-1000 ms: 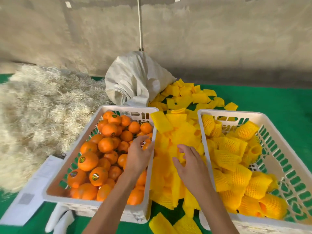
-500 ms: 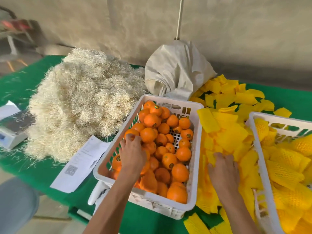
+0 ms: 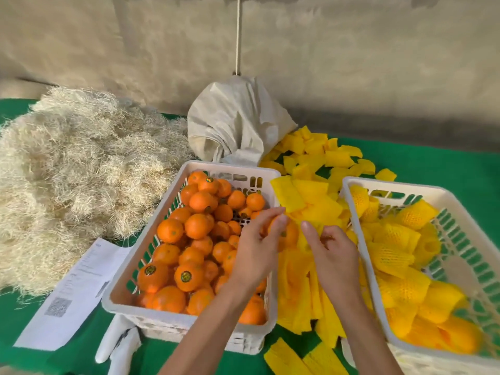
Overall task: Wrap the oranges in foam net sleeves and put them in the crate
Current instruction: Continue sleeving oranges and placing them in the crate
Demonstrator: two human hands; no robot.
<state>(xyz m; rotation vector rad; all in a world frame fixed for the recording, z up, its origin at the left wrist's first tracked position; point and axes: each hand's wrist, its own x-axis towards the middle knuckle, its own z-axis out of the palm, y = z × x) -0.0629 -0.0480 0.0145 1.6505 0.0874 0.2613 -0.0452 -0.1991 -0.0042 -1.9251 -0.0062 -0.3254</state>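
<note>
So an orange [image 3: 288, 235] has been lifted out of the basket of loose oranges [image 3: 140, 272] since half a second ago and is now gripped in the curled fingers of the left hand [image 3: 257, 253], held above the basket's right rim. The right hand [image 3: 334, 257] has been raised off the flat foam net sleeves [image 3: 305, 288], and a yellow sleeve looks to be pinched in it. Right of that hand, wrapped oranges are piled in the crate [image 3: 460, 239]. Beyond the hands a white sack [image 3: 235, 123] is seen, with straw [image 3: 67, 171] far left, all on a green tabletop [image 3: 433, 163] against a wall.
</note>
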